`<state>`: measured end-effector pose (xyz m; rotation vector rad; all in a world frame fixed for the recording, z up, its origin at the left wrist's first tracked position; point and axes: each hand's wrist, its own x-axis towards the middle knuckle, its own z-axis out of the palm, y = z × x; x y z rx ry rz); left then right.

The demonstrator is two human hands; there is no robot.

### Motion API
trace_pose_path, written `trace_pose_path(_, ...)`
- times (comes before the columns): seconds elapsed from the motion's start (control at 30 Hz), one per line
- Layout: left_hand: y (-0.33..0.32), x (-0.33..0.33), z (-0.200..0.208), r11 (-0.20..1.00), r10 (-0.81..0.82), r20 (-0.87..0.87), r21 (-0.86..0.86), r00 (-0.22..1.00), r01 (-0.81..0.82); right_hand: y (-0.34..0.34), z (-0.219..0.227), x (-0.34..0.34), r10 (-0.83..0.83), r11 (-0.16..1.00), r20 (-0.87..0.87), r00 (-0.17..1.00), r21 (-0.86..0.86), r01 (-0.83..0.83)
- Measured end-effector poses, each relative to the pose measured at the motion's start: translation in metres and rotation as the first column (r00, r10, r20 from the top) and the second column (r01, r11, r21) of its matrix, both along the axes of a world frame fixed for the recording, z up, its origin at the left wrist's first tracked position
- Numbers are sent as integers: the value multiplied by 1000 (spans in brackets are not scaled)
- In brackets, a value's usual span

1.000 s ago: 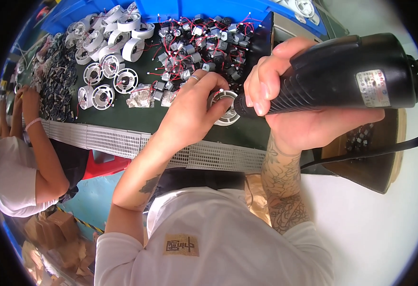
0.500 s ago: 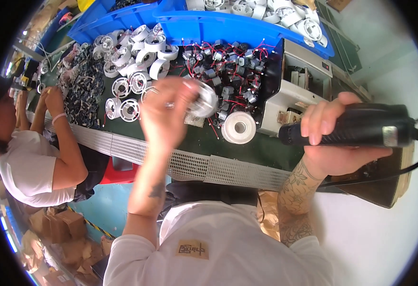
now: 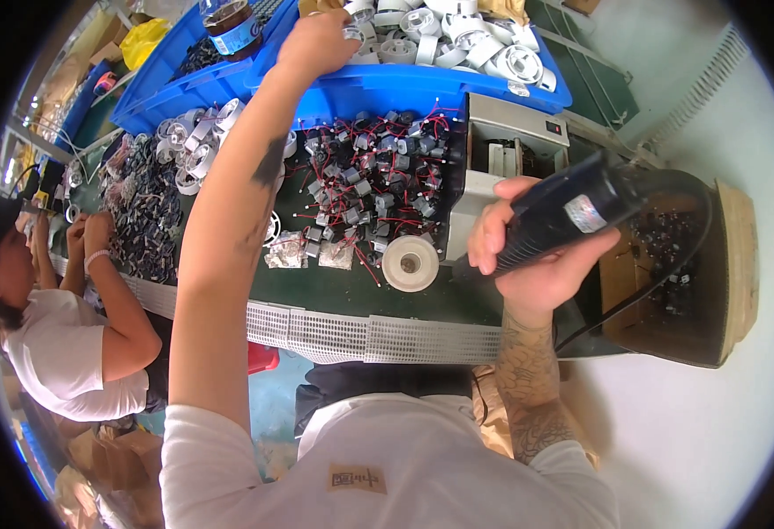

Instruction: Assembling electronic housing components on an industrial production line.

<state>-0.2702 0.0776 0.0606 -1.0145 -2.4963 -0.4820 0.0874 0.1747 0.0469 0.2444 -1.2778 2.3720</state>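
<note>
My left hand (image 3: 316, 42) reaches far out over the blue bin (image 3: 387, 81), its fingers bent against a white round housing (image 3: 351, 33) at the edge of the pile of white housings (image 3: 418, 22). Part of its grip is hidden. In my right hand (image 3: 541, 273) is a black electric screwdriver (image 3: 554, 220), tilted with its tip down to the left and its cord trailing right. Below the tip, to the left, a white round disc with a centre hole (image 3: 411, 263) lies on the green table. Small motors with red wires (image 3: 373, 167) are heaped behind it.
A grey metal machine (image 3: 515, 128) stands right of the motors. A cardboard box (image 3: 740, 264) of dark parts sits far right. Small clear bags (image 3: 288, 250), dark wired parts (image 3: 144, 212) and a bottle (image 3: 231, 31) are at left. A co-worker's hands (image 3: 91, 231) work at far left.
My left hand has moved from above the table, where it held a white round housing, up to the blue bin. The screwdriver has moved left and tilted; the whole view has shifted.
</note>
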Motion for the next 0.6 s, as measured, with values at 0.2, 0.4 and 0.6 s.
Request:
trace_pose_path(0.2,48,-32,-12,913,287,102,-329,953,-240,3,-1,-4,-74,996,17,997,47,73)
trace_pose_path(0.4,4,99,40,869,-110,-183,460,977,183,8,3,-1,-71,997,-47,996,-3,71)
trace_pose_path(0.6,-66,250,11,868,-494,315,221,810,444,17,12,6,-40,999,-135,990,26,44)
